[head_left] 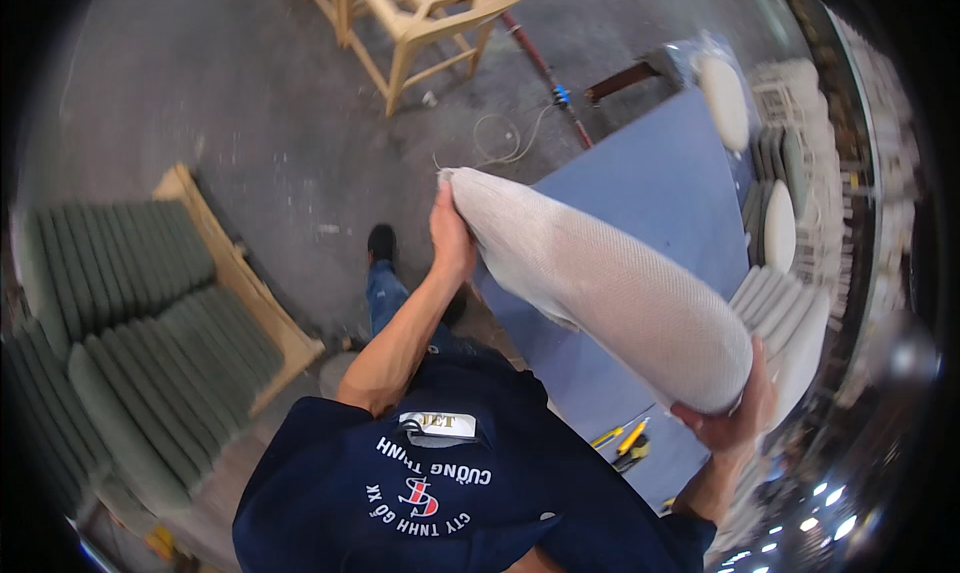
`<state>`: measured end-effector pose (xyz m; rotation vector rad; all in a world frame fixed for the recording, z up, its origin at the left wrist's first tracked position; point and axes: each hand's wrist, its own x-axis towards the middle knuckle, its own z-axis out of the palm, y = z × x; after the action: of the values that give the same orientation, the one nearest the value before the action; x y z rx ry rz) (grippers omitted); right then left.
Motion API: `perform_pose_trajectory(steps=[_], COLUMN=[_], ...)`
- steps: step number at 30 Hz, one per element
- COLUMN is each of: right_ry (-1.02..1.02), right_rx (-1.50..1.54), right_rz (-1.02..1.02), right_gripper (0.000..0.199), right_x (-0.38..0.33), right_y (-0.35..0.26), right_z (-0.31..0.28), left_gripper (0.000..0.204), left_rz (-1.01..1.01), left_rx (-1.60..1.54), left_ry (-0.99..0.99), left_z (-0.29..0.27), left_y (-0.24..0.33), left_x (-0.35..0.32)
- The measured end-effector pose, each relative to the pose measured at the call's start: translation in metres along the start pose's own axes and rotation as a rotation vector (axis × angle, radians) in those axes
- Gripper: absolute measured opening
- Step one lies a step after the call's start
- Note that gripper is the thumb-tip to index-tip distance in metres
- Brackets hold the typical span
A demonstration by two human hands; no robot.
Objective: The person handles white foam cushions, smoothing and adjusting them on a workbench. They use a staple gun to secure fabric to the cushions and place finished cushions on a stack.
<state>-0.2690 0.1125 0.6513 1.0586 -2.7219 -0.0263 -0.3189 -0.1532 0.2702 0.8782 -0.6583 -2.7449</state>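
Held up in front of me is a long pad covered in off-white woven fabric (610, 283), slanting from upper left to lower right. My left hand (453, 238) is closed on its narrow upper-left end, where loose fabric edges show. My right hand (735, 408) grips the rounded lower-right end, with some fingers hidden beneath it. Under the pad lies a blue-topped table (650, 163). Near its front edge, below the pad, lie a yellow-handled tool (632, 438) and other small tools, partly hidden by my shirt.
Grey-green cushions (130, 273) stand in rows on a wooden support (255, 303) at left. A bare wooden chair frame (410, 33) is on the floor ahead, near a red pole (545, 68) and thin cord (510, 143). Pale cushions (780, 223) line the table's right side.
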Motion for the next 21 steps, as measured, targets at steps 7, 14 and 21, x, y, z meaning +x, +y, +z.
perform_pose_trajectory(steps=[7, 14, 21], right_ry=[-0.931, -1.269, -1.611], right_rx=[0.881, 0.768, 0.680], right_rz=[0.135, -0.037, 0.268], right_gripper=[0.104, 0.060, 0.076], right_x=[0.201, 0.307, 0.276], right_y=[0.006, -0.114, -0.151], right_z=[0.072, 0.426, 0.544], left_gripper=[0.057, 0.062, 0.060], left_rz=[-0.135, -0.153, -0.164], left_rx=[0.015, 0.278, 0.014], left_ry=[0.266, 0.287, 0.452], left_z=[-0.094, -0.099, -0.097], left_y=[-0.010, 0.013, -0.008], left_x=[0.009, 0.035, 0.051])
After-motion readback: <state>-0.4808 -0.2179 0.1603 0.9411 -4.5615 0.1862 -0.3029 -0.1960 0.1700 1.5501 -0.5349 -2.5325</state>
